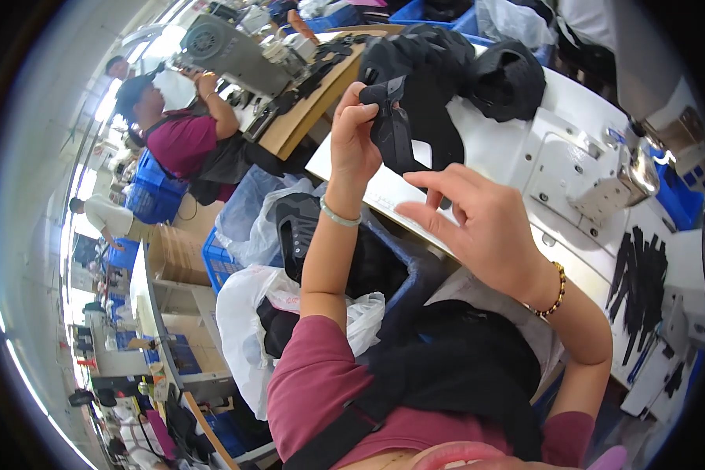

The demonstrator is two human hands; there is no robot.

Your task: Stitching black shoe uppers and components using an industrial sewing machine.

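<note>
My left hand (356, 141) is raised over the near edge of the white worktable (345, 174), pinching a black fabric strap (398, 145) between thumb and fingers. The strap hangs in a loop toward my other hand, and a wider black fabric piece (432, 110) shows just behind it. To the right, my right hand (486, 223) has its thumb and forefinger spread, with nothing seen between them. Its fingertips are close to the strap's lower end; whether they touch it I cannot tell. Black caps (509, 78) lie on the table beyond both hands.
A sewing machine (564, 168) stands to the right, with loose black strips (638, 290) beside it. Below my left forearm are a blue crate (221, 262), plastic bags (239, 337) and dark fabric pieces. A co-worker (182, 145) sits at a grey machine (231, 55) at far left.
</note>
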